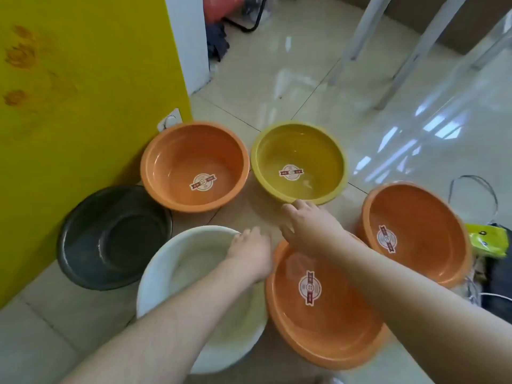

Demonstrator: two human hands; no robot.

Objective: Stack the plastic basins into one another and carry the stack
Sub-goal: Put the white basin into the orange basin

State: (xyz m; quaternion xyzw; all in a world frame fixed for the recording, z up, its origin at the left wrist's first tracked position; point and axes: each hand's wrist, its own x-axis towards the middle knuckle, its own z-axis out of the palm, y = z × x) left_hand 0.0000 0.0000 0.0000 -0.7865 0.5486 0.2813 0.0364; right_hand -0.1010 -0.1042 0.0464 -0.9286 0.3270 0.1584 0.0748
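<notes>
Several plastic basins stand upright on the tiled floor. A black basin [91, 245] is at the left by the wall and a white basin [163, 273] is in front of me. Orange basins sit at the far left [171, 162], near right [332, 336] and right [432, 212], and a yellow basin [318, 151] at the far middle. My left hand [250, 252] hovers over the white basin's far right rim, fingers loosely bent, holding nothing. My right hand [307, 225] reaches over the near orange basin, its fingertips at the yellow basin's near rim.
A yellow wall [69, 106] with a socket [170, 121] closes the left side. White table legs [415, 51] stand at the far right. A yellow-green packet [487, 239], a dark bag [498, 284] and loose cables [471, 189] lie at the right edge.
</notes>
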